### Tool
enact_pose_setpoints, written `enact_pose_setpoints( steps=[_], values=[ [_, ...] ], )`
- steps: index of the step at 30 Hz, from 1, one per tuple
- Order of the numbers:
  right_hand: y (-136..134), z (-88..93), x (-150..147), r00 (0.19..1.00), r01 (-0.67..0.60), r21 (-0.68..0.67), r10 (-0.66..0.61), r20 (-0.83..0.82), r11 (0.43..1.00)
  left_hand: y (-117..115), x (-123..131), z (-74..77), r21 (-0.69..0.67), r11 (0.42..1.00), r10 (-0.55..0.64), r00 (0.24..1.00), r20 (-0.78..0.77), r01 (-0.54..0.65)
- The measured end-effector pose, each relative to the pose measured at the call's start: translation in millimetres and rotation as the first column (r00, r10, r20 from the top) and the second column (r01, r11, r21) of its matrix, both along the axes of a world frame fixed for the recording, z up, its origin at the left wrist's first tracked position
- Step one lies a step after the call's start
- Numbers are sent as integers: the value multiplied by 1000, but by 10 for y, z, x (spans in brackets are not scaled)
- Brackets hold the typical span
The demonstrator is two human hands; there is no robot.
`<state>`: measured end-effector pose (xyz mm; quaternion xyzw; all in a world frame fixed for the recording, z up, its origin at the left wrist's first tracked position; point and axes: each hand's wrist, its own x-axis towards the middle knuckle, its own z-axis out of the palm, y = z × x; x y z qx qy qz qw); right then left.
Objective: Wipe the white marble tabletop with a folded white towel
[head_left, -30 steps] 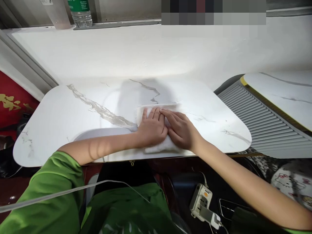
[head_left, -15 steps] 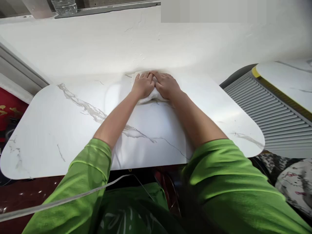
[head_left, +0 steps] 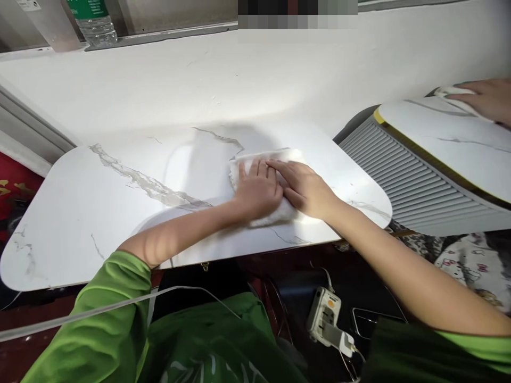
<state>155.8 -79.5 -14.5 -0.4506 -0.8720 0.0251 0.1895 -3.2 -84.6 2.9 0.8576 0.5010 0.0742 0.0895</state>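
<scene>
A white cloth (head_left: 293, 155) lies spread on the marble-patterned white tabletop (head_left: 131, 218), right of its middle. My left hand (head_left: 259, 191) presses flat on it, fingers stretched out. Beside it, my right hand (head_left: 305, 186) also lies flat on the cloth, its fingertips touching or overlapping those of my left hand. Both palms cover much of the cloth, and motion blurs it a little.
At the upper right, another person's hand (head_left: 489, 98) rests on a white cloth on a second marble-patterned top (head_left: 435, 122) with ribbed grey sides. A plastic bottle (head_left: 93, 24) stands on the ledge. Below the table edge is a power strip (head_left: 325, 314) with a plugged-in charger.
My hands and the cloth have moved from the wall side toward me and to the right. The cloth is more spread out. Another person's hand has come into view.
</scene>
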Motion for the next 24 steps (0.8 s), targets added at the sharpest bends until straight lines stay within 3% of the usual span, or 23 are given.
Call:
enact_pose_setpoints(
  steps=[4,8,13,19,24],
  values=[
    [-324,-2,196,997,73,21,-73,13,997,-229,171,19,-9,997,-82,997,11,83],
    [-240,-19,201,992,126,31,-127,5,991,-73,202,6,-5,995,-98,995,32,98],
    [346,-44,72,990,135,93,-130,-62,986,529,116,-11,4,994,-110,992,54,110],
    [1249,-15,-160,989,138,41,-136,-64,990,1294,-40,-30,40,999,26,997,72,-29],
    [1578,-39,-249,983,166,30,-164,-79,986,1584,-102,-56,76,993,78,993,90,-85]
  ],
)
